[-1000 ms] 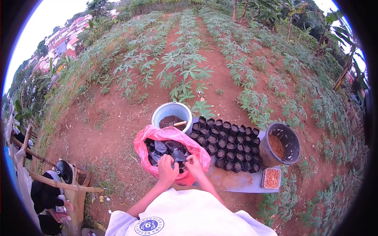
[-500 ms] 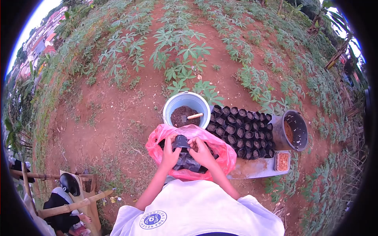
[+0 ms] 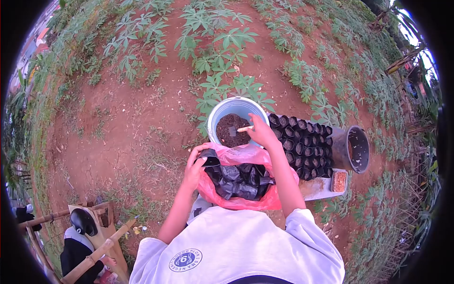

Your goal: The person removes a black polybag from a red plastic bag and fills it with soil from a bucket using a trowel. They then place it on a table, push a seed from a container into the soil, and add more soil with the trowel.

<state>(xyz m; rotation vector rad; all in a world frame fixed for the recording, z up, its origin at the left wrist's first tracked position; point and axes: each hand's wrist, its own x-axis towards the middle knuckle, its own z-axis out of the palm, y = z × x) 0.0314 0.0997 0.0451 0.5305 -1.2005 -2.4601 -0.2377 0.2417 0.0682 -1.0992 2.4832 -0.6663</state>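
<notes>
Our light blue bucket is biggest in the work area: dark soil inside, trowel lying on it. Pink bag just in front, loose black bags in it. Our right hand is at the trowel's handle, over the bucket — index lifted, can't tell if thumb and the rest close on it. Our left hand pinches a black pouch between thumb and fingers, over the pink bag's left edge. Best done: wrap the handle fully, pinch the pouch lightly since it looks thin and floppy, mouth spread and near the bucket.

Around us: plants beyond the bucket, board under rows of filled pouches, dark bucket at far right, tub of grains on the board's near corner. In the way: pink plastic bunched at the bucket's near rim — plus filled pouches just beside it, easily knocked.
</notes>
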